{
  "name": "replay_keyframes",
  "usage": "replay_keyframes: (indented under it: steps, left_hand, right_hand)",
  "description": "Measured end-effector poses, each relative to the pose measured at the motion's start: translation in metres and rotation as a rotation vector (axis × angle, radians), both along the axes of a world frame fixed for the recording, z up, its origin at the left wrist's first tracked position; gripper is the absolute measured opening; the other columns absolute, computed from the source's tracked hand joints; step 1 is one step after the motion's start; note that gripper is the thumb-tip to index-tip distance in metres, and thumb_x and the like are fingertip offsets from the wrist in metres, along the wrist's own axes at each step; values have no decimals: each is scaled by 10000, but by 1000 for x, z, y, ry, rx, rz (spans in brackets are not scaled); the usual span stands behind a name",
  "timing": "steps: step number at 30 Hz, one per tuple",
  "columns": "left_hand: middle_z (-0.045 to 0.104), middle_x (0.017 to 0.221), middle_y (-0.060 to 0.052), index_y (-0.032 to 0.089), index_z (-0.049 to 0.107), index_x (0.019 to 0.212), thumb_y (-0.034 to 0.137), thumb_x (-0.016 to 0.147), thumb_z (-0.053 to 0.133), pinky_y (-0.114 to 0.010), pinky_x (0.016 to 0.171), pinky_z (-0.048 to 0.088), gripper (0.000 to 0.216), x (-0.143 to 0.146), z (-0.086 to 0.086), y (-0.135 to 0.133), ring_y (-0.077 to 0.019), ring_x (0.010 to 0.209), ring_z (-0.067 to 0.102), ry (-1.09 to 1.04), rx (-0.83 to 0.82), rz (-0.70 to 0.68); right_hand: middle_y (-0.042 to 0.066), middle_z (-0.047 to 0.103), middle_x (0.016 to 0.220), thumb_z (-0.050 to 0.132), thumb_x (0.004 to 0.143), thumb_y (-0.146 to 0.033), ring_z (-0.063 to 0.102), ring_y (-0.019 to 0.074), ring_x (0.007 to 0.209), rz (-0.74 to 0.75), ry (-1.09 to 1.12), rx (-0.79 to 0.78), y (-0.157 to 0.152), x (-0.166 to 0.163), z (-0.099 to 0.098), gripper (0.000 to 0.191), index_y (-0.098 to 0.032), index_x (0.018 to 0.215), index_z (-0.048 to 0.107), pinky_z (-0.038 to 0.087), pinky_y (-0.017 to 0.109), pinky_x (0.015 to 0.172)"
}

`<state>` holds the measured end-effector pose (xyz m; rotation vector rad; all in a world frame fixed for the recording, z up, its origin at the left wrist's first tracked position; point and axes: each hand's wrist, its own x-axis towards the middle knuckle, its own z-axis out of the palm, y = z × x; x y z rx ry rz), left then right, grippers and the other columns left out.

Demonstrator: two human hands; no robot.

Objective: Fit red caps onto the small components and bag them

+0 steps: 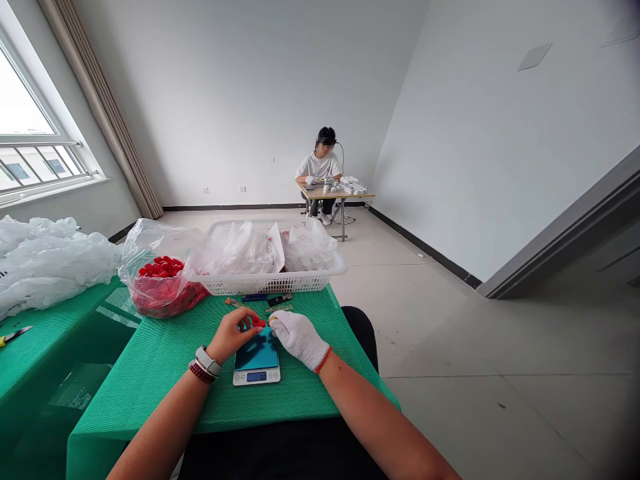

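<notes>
My bare left hand [235,332] pinches a small red cap [258,322] just above a digital scale [257,363] with a blue top, lying on the green cloth-covered table [160,373]. A watch and a beaded bracelet sit on that wrist. My right hand [299,335], in a white glove, is closed right beside the red cap, fingertips meeting the left hand's; what it pinches is too small to name. Both hands hover over the scale's far edge.
A clear bag of red caps [161,285] and a white basket [270,280] holding plastic bags stand behind the scale. Small tools [273,301] lie in front of the basket. Crumpled plastic bags [45,257] lie at left. Another person [320,170] sits at a far table.
</notes>
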<state>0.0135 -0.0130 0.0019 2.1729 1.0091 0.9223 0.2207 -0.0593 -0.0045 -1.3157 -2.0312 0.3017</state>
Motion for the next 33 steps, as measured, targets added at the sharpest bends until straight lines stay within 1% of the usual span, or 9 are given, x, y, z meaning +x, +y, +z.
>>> replay_keyframes:
  steps: [4,9,12,15,18,22,25,29,33]
  left_hand:
    - [691,827,-26,178,652,969,351,822,666,-261,600,471,228,0,-2,1,-144,658,580,-33,-28,26]
    - [707,951,-49,191,660,1020,333,842,642,-272,650,494,228,-1,-1,1,-150,720,606,-42,-24,-46]
    - [695,898,-35,185,665,941,346,815,683,-250,614,476,205,0,-1,1,-129,668,562,-23,0,-67]
    - [674,792,-16,174,657,879,367,793,707,-240,577,454,218,0,-1,1,-119,616,522,-20,7,-25]
    - [682,789,-27,168,668,943,391,814,679,-253,587,468,257,0,-1,1,-132,628,549,-57,-8,28]
    - [714,887,-57,174,669,1060,378,851,628,-285,646,506,295,0,1,-1,-157,693,606,-83,-50,5]
    - [719,899,-53,180,676,1004,374,825,659,-277,633,503,265,0,2,-1,-152,685,602,-71,-42,-21]
    - [685,778,-18,174,664,874,379,774,715,-242,564,462,234,1,2,-1,-120,595,535,-43,2,7]
    - [670,751,-9,171,642,880,376,786,702,-245,564,459,233,1,3,-1,-128,609,551,-57,1,62]
  right_hand:
    - [47,651,783,320,1012,-398,603,151,709,-10,-22,-5,1,-1,-2,376,-196,858,598,398,233,652]
    - [53,663,814,346,1006,-395,604,152,711,-50,-18,-3,2,0,-2,348,-195,886,605,392,233,643]
    - [52,668,836,338,1010,-389,606,151,728,-35,1,9,1,1,-1,347,-197,901,605,398,230,656]
    - [50,664,818,325,1013,-396,606,151,728,-12,-1,6,0,0,-1,364,-196,889,602,401,229,660]
    - [50,663,811,324,1012,-397,606,150,720,-9,-13,1,1,0,-2,368,-196,871,597,404,229,660]
    - [54,663,806,336,1009,-401,609,152,717,-44,-20,-1,2,0,-3,365,-195,860,598,405,231,655]
    - [57,671,829,335,1012,-399,614,154,725,-55,-13,0,2,0,-2,364,-194,892,611,406,234,648]
    - [57,670,827,319,1016,-411,612,156,734,-26,0,5,0,1,0,384,-195,904,616,409,238,655]
    - [48,655,799,313,1015,-410,601,152,720,9,3,-4,0,0,-1,384,-199,879,602,406,236,652]
